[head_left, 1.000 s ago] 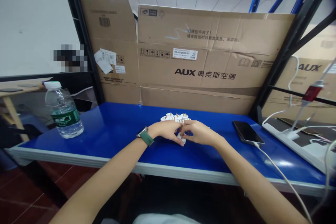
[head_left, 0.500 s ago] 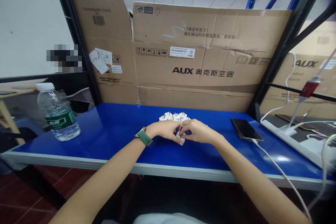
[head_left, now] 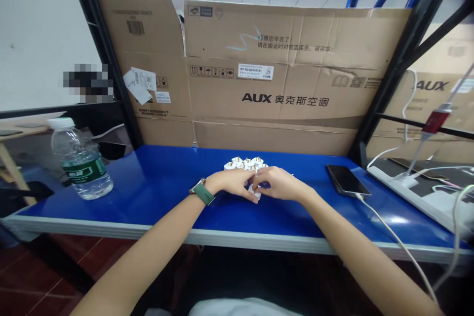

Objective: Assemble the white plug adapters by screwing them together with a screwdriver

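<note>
Over the blue tabletop (head_left: 163,207), my two hands meet at one small white plug adapter (head_left: 256,194). My left hand (head_left: 237,182), with a green-strapped watch (head_left: 202,191) on its wrist, closes thumb and fingers on the adapter's left side. From the right, the bent fingers of my right hand (head_left: 276,182) pinch at its top. The fingers cover much of the adapter, so its pins cannot be made out. Just behind my hands stand several white plug adapters (head_left: 237,162) in a group, brass-coloured pins pointing up; my hands hide part of them.
A water bottle (head_left: 81,163) stands at the left. To the right lie a phone (head_left: 347,180) with a white cable (head_left: 396,242) and a white power strip (head_left: 411,197). A cardboard panel (head_left: 222,103) walls off the table's back, between dark metal posts.
The camera view has shifted very slightly. Both hands stay at the same adapter, with hardly any visible finger movement.
</note>
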`<state>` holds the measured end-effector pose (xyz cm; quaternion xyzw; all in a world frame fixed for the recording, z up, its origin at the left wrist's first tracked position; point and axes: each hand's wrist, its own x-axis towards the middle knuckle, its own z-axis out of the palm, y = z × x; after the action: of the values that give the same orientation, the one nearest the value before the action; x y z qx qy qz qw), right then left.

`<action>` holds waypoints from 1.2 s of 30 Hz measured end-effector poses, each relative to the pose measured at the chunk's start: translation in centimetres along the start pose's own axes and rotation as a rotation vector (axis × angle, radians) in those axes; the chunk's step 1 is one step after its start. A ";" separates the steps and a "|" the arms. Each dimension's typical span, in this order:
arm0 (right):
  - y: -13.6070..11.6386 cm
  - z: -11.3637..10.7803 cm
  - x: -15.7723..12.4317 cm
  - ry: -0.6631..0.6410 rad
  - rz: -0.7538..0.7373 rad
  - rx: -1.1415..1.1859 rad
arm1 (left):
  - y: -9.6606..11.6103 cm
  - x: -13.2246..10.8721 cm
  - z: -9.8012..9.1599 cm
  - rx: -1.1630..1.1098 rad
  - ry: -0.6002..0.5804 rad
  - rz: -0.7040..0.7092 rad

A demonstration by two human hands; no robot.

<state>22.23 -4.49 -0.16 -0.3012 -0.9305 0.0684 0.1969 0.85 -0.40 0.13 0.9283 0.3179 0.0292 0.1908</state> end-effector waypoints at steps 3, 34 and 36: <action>-0.1 0.1 0.0 0.008 0.020 -0.016 | 0.2 -0.1 -0.1 0.004 -0.008 -0.011; -1.6 -0.3 0.9 0.372 0.071 1.396 | 0.5 0.2 0.4 -0.023 -0.012 -0.080; -1.6 -0.2 0.9 0.368 0.064 1.400 | 0.5 0.2 0.4 -0.021 -0.012 -0.081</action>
<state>20.77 -5.20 0.71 -0.1381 -0.6109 0.6023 0.4950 1.36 -0.84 -0.06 0.9127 0.3539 0.0191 0.2036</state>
